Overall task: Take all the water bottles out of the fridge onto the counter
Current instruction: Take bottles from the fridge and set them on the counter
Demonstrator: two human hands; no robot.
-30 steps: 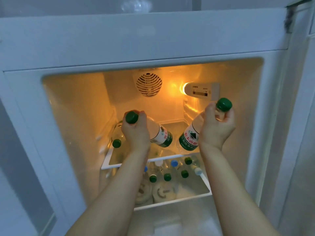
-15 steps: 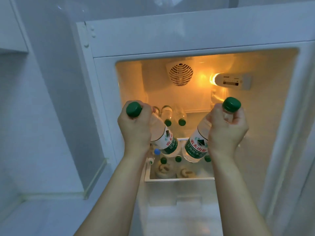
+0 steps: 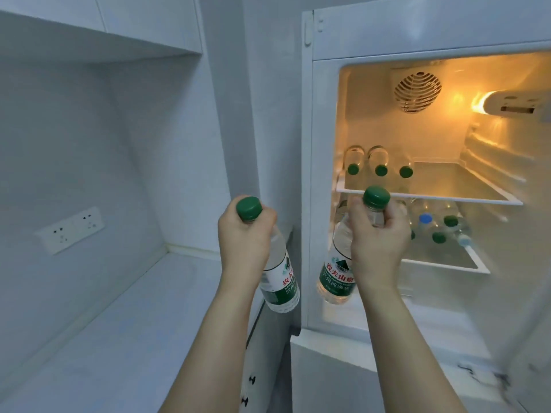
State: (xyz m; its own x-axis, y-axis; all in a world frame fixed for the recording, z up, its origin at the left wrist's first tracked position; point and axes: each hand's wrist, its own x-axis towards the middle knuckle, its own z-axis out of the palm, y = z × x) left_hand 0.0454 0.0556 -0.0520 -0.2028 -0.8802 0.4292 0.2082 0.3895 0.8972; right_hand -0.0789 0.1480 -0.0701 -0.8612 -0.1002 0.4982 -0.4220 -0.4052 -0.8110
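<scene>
The left hand clenches the neck of one bottle, its body hanging below the grip, above the desk edge. The right hand grasps a second bottle likewise, before the open fridge. Three bottles lie on the upper shelf; more lie on the lower shelf.

One head-worn wide-angle view looks forward and slightly down from close range, facing the open fridge on the right and the counter on the left; edges appear somewhat distorted.
</scene>
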